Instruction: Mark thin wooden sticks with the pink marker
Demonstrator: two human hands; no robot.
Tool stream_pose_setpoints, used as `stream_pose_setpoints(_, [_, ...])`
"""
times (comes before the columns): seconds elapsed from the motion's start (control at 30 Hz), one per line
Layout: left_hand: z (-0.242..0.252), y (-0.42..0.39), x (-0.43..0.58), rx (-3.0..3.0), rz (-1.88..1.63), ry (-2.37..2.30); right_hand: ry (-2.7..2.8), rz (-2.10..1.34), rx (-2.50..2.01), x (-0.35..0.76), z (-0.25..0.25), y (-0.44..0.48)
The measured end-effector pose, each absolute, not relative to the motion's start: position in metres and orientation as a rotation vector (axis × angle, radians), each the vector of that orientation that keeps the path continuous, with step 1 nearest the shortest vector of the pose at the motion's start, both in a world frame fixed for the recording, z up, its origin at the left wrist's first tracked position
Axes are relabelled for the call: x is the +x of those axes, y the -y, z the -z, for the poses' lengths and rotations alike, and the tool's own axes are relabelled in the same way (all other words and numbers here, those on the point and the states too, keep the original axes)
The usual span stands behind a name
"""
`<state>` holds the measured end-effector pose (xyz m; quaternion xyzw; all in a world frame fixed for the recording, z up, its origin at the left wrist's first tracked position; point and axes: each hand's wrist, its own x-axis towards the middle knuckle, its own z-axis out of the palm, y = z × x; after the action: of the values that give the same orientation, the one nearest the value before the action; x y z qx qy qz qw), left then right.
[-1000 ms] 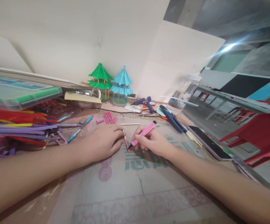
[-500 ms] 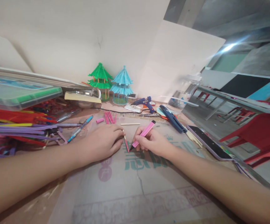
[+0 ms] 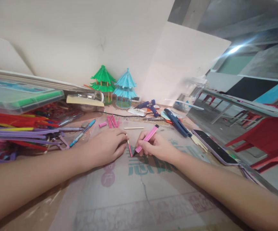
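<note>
Staying put vs prev: L hand (image 3: 105,146) pinches stick (image 3: 129,148), R hand (image 3: 156,146) grips marker (image 3: 146,138)

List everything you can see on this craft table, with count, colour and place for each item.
marker: one, pink, in the right hand.
small stick: one, part pink, under the left fingers.
coloured sticks: several, pink, behind the hands.
pagoda model: one, green, by the wall.
second pagoda model: one, blue, beside it.
glue gun: one, blue, right of the pagodas.
pipe cleaners: many, mixed colours, far left.
pen: one, blue, beside the pipe cleaners.
phone: one, dark, right edge.
cardboard: one, brown, under the hands.
left hand: one, steadies the small stick.
right hand: one, grips the marker.
</note>
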<state>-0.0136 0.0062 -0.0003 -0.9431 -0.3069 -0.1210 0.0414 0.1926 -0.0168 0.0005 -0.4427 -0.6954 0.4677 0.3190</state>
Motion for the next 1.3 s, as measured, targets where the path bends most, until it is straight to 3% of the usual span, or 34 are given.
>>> stream_pose_setpoints(1.3, [0.0022, -0.0077, -0.0142, -2.897, 0.367, 0.938, 1.809, -1.202, -1.123, 0.193, 0.0019, 0.0148])
